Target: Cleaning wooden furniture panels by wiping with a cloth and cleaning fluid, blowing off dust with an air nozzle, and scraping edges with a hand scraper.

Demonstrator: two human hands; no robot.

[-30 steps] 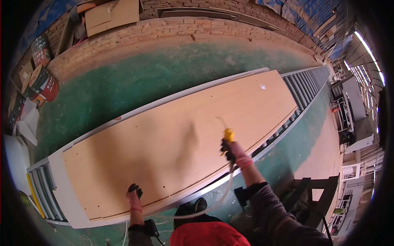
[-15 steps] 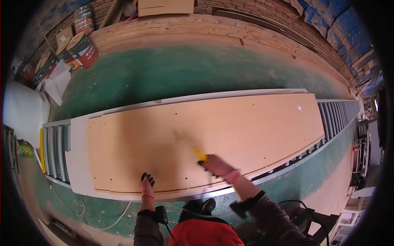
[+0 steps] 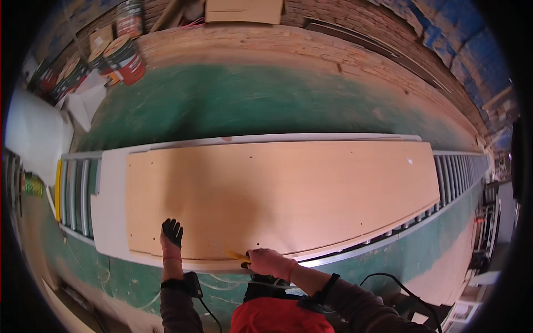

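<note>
A long tan wooden board (image 3: 288,194) lies on a white panel (image 3: 108,211) over a roller conveyor. My left hand (image 3: 171,238), in a black and pink glove, presses flat on the board near its front edge. My right hand (image 3: 265,262), also gloved, grips a yellow tool (image 3: 239,256) whose tip touches the board's front edge. A thin hose runs from the tool back toward my body.
Conveyor rollers (image 3: 75,191) show at the left and at the far right (image 3: 463,169). A green floor (image 3: 250,105) and a brick ledge lie beyond the board. Paint cans (image 3: 125,58) and cardboard boxes stand at the back left. A black cable (image 3: 388,277) trails at my right.
The view has swung left along the board. My right hand has drawn the yellow tool back from the board's middle to its front edge. My left hand stays flat on the board.
</note>
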